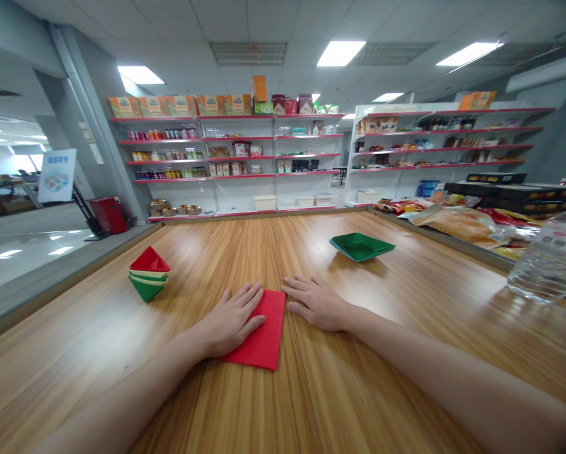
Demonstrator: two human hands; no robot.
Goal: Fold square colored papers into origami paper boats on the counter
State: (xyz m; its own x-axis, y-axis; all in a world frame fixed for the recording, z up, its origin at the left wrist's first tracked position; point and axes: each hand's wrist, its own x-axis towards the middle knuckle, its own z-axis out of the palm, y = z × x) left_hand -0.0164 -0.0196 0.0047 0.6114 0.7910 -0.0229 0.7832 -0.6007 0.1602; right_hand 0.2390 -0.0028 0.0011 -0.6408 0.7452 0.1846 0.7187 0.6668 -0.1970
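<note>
A folded sheet of red paper (268, 337) lies flat on the wooden table in front of me. My left hand (236, 320) rests on its left part, fingers stretched out and pointing away from me; the paper under the palm is hidden. Just beyond the paper's right edge, my right hand (317, 304) lies on the tabletop with its fingers spread and nothing in them. To the left stands a stack of folded paper boats (149, 272), red on top with cream and green below. Farther off on the right sits a green folded paper tray (361, 246).
The wooden table (207, 403) has a raised rim. At the right stands a clear water bottle (548, 258), near snack bags (462, 224) and black boxes (505, 197). Stocked shelves (240, 157) line the back. A red box (109, 214) is on the floor at left.
</note>
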